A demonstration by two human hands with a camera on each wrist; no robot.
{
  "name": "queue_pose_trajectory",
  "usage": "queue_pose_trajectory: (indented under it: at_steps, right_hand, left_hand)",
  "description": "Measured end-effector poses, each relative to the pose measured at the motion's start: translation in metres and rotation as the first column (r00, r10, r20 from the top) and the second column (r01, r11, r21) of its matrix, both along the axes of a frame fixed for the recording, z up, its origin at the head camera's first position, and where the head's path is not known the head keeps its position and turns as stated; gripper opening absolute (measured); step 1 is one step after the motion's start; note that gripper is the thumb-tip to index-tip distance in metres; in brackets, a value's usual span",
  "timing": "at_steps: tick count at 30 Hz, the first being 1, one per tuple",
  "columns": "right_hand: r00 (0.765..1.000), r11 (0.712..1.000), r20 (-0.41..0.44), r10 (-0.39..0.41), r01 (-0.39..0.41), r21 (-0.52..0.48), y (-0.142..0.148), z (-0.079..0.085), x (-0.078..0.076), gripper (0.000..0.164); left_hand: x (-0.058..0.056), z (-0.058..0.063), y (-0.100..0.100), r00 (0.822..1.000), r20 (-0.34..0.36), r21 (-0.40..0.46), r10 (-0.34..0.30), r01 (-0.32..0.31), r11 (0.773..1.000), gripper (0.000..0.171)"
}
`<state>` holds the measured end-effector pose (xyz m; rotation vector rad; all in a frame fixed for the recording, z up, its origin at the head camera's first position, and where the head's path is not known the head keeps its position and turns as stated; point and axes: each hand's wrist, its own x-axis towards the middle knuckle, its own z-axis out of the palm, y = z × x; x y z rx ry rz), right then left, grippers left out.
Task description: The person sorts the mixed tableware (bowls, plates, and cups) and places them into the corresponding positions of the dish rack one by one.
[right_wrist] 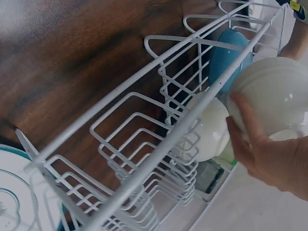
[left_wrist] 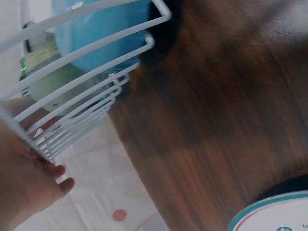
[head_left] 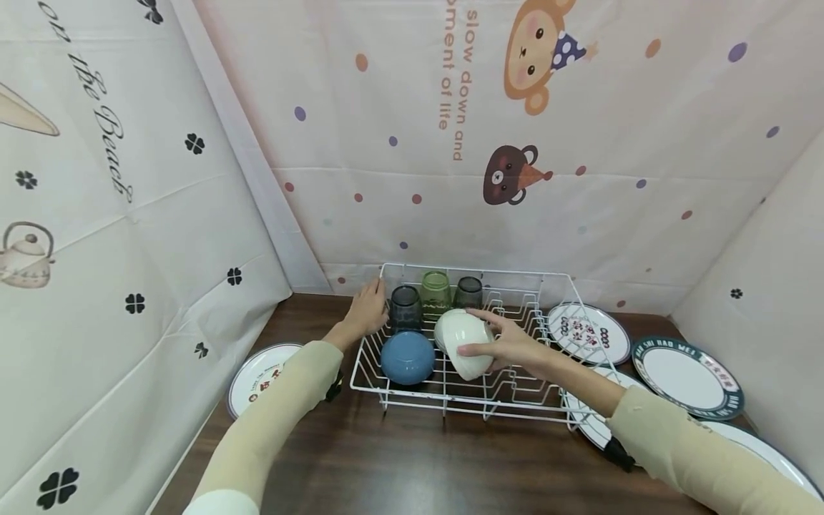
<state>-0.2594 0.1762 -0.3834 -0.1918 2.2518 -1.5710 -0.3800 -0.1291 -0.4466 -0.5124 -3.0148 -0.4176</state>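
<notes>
My left hand (head_left: 368, 309) grips the left end of the white wire dish rack (head_left: 418, 395), its fingers around the wires in the left wrist view. With my right hand (head_left: 511, 345) I hold a white bowl (head_left: 466, 345), tilted on its side over the middle of the rack, thumb and fingers on opposite sides. Partly hidden behind it, a second white bowl (right_wrist: 211, 127) sits in the rack in the right wrist view. Left of these a blue bowl (head_left: 408, 357) leans in the rack. Behind the bowls stand a dark glass (head_left: 405, 307), a green glass (head_left: 435, 290) and another dark glass (head_left: 468, 292).
Bare wire tines fill the rack's right part. Several plates lie on the dark wooden table (head_left: 399, 458) to the right, among them a green-rimmed plate (head_left: 687, 378). One plate (head_left: 254, 375) is at the left by my sleeve. A printed cloth (head_left: 412, 179) hangs close behind the rack.
</notes>
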Motion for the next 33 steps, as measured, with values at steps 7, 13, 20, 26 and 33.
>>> queue_pose_trajectory:
  at_steps: [7,13,20,26,33]
  right_hand:
    - [0.998,0.988,-0.059,0.028,-0.018,0.151,-0.006,-0.01,0.0,0.094]
    - [0.928,0.897,-0.31,0.205,-0.052,0.439,-0.014,-0.011,-0.002,0.095]
    - [0.811,0.81,-0.45,0.373,-0.048,0.584,-0.021,-0.02,-0.005,0.093]
    - [0.79,0.755,-0.426,0.441,-0.07,0.652,-0.026,-0.023,-0.002,0.092]
    - [0.787,0.695,-0.391,0.477,-0.065,0.716,-0.031,-0.025,0.001,0.091]
  left_hand:
    - [0.004,-0.007,0.002,0.996,-0.09,0.081,0.001,0.006,0.997,0.066]
    - [0.003,-0.006,0.002,0.989,-0.14,0.068,0.036,-0.027,0.997,0.065]
    - [0.005,-0.009,0.002,0.98,-0.191,0.096,0.053,-0.035,0.995,0.067]
    - [0.008,-0.011,0.002,0.981,-0.182,0.108,0.066,-0.047,0.993,0.069]
    - [0.009,-0.009,0.004,0.983,-0.162,0.101,0.082,-0.066,0.993,0.069]
